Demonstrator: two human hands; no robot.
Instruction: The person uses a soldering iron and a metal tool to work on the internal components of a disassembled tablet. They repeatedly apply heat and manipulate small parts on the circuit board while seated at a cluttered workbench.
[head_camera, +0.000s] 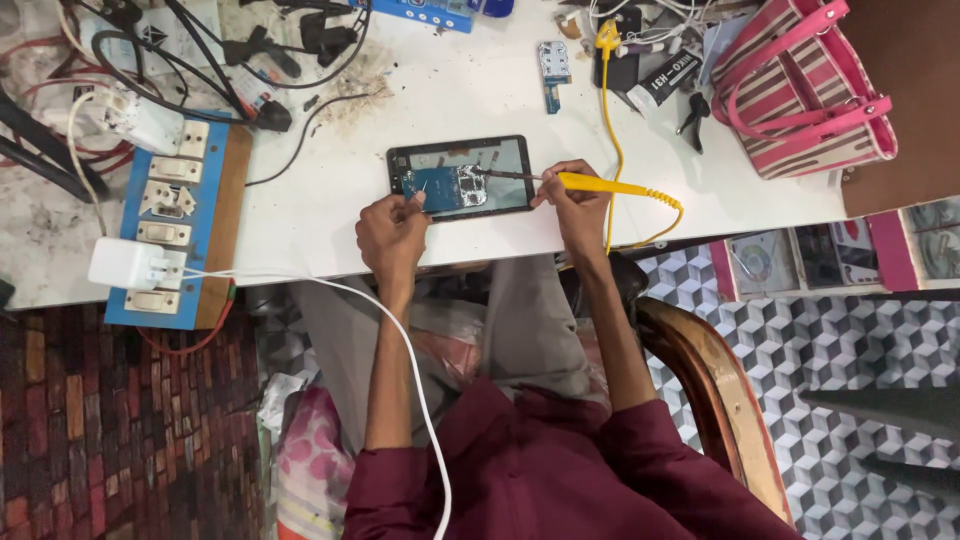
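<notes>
An opened tablet lies flat on the white table, its blue circuit board exposed. My right hand grips a yellow-handled soldering iron, whose dark tip rests on the board's right part. A yellow cord runs from the iron toward the table's back. My left hand sits at the tablet's near left corner, pinching a thin light-coloured piece that points at the board; what that piece is I cannot tell.
A blue and wood switchboard with a white charger and white cable lies at the left. Black cables tangle at the back left. A small circuit board and a pink striped bag lie at the back. A wooden chair stands behind me.
</notes>
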